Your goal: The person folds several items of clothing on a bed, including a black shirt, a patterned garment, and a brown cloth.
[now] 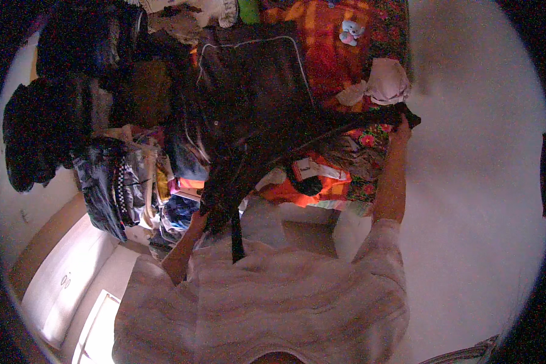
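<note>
A dark garment with thin white piping (255,86) is spread out before me over the bed. My right hand (402,126) grips one narrow end of it, probably a sleeve, stretched out near the wall. At the lower left, my left hand (199,222) holds another bunched part, and the fabric partly hides its fingers. A narrow dark strip (237,239) of cloth dangles between my hands against my light shirt. Under the stretched part lie an orange cloth (282,193) and a dark item with a pale tag (305,168).
A patterned bedspread (368,141) bears a small plush toy (351,32) and a pale pink cloth bundle (388,82). Several clothes hang at the left, among them a dark jacket (41,132) and a garment with a checkered strip (102,186). A white wall (473,182) rises close on my right.
</note>
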A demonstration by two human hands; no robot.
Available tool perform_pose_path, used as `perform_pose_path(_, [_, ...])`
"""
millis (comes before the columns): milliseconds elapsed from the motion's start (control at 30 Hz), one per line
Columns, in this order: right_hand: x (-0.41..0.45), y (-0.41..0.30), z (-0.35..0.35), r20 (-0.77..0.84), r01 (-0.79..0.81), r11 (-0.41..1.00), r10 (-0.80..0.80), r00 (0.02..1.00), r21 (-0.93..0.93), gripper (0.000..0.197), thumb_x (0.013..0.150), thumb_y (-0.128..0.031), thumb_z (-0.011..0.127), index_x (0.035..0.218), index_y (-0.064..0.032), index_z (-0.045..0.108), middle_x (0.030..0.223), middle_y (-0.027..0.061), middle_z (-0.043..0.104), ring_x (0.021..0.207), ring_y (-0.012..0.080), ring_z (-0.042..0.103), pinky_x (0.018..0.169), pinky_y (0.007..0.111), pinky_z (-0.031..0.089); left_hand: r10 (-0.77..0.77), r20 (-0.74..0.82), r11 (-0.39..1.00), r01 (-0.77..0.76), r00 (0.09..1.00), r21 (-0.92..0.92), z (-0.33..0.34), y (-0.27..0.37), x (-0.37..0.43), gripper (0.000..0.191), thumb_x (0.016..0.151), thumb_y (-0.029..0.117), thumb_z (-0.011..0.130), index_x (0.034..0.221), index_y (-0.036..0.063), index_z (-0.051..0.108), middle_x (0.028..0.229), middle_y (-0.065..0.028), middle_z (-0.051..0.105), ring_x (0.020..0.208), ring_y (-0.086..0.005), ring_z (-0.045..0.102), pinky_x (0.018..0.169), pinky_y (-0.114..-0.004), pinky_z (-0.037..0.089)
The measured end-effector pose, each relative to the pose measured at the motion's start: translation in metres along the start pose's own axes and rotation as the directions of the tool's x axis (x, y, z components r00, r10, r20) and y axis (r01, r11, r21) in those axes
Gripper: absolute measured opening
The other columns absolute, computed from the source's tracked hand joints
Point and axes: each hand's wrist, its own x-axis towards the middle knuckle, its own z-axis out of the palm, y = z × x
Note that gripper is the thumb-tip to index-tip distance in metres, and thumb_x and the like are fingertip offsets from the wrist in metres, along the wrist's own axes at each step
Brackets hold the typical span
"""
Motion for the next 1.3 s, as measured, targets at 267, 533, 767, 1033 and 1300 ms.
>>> perform_pose_path(267, [0.004,-0.03,0.0,-0.041,0.039,0.87,-0.069,0.997,-0.492,0.04,0.096,-0.02,0.06,0.131,-0.0008,0.057,0.115,0.0116,0.067,0.098,0.0274,0.064,0.085,0.042,0.055,0.269,-0.206,0.902,-0.172,0.941,0.396,0.03,0.035,-0.021,0.035,0.084,0.019,0.072,0.112,-0.0005,0.067,0.096,-0.0142,0.073,0.084,-0.0227,0.067,0.077,-0.04,0.053])
perform_pose_path(533, [0.001,0.078,-0.013,0.063,0.051,0.471,0.009,0.998,-0.88,0.04,0.096,-0.016,0.059,0.132,-0.0001,0.057,0.112,0.0108,0.067,0.092,0.0251,0.064,0.08,0.04,0.055,0.169,-0.119,0.975,-0.147,0.978,0.168,0.049,0.063,-0.042,0.038,0.093,0.019,0.066,0.127,0.0017,0.061,0.108,-0.0091,0.072,0.092,-0.0206,0.065,0.082,-0.038,0.052])
perform_pose_path(767, [0.01,0.135,-0.016,0.108,0.158,0.239,-0.211,0.972,-0.958,0.039,0.096,-0.012,0.058,0.133,0.0005,0.056,0.109,0.0101,0.067,0.088,0.0232,0.063,0.075,0.037,0.054,0.002,-0.126,0.986,0.019,0.992,0.168,0.007,0.04,-0.047,0.038,0.094,0.024,0.066,0.126,0.0038,0.06,0.107,-0.0076,0.07,0.092,-0.0198,0.063,0.08,-0.038,0.052])
perform_pose_path(1033, [-0.003,0.041,0.063,0.315,0.452,0.338,-0.388,0.866,-0.825,0.039,0.097,-0.008,0.057,0.135,0.0013,0.055,0.106,0.0094,0.067,0.083,0.0209,0.063,0.07,0.035,0.054,0.407,-0.151,0.862,-0.324,0.901,0.389,0.031,0.044,-0.044,0.052,0.091,0.03,0.068,0.134,0.0053,0.051,0.115,-0.0107,0.061,0.103,-0.0278,0.056,0.087,-0.041,0.047])
perform_pose_path(1300, [-0.135,-0.068,0.273,0.692,0.794,0.42,-0.406,0.597,-0.439,0.039,0.097,-0.004,0.056,0.136,0.002,0.054,0.103,0.0086,0.068,0.077,0.0187,0.063,0.065,0.032,0.053,0.685,0.14,0.465,-0.577,0.715,0.672,0.172,0.224,-0.052,0.084,0.082,0.034,0.075,0.149,0.0025,0.035,0.143,-0.0244,0.046,0.135,-0.0437,0.041,0.113,-0.051,0.035])
